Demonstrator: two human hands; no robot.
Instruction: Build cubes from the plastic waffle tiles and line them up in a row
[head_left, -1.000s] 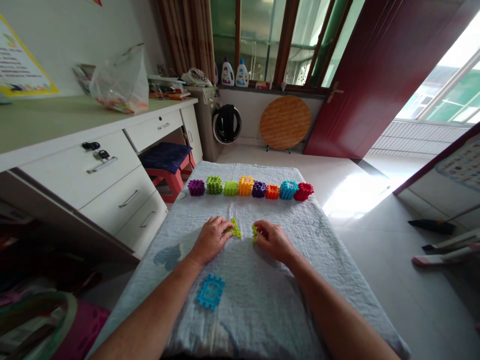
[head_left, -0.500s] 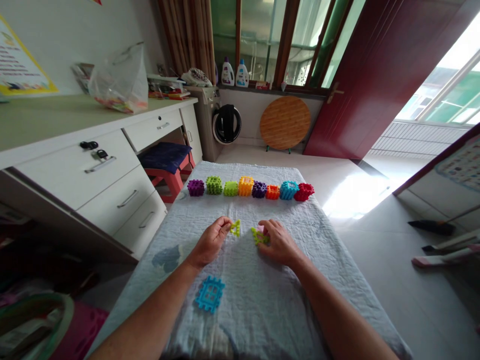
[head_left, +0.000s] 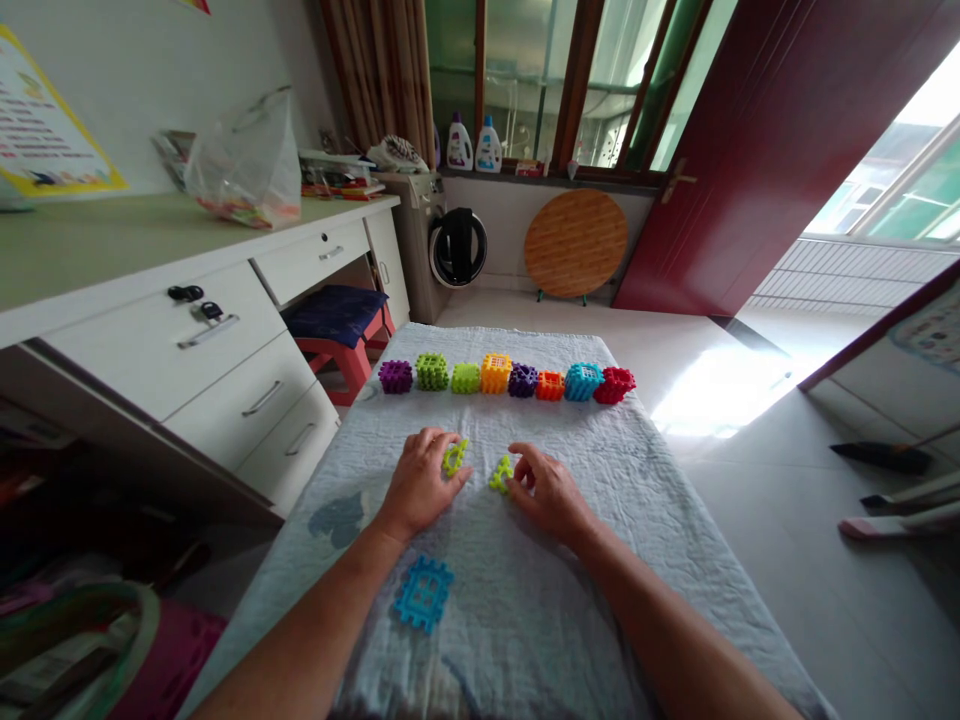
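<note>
My left hand [head_left: 424, 482] has its fingers and thumb around a small yellow-green interlocking plastic piece [head_left: 454, 458] with an open middle. Just across from it, my right hand [head_left: 551, 492] curls its thumb and fingertips at the edge of a second yellow-green piece [head_left: 500, 475], partly covered by the fingers. A gap separates the two pieces. Closer to me, by my left forearm, a flat blue square panel [head_left: 424, 593] with notched edges and a window grid lies on the cloth.
A row of coloured block cubes runs across the far end of the cloth-covered table [head_left: 525, 620], from a purple cube [head_left: 395, 377] to a red one [head_left: 617, 385]. On the left stand a white desk [head_left: 217, 350] and a red stool [head_left: 341, 330] with a dark cushion.
My left hand has turned, spreading its fingers further around its piece, which is now tilted. My right hand has shifted slightly, and its piece has turned and moved a little left.
</note>
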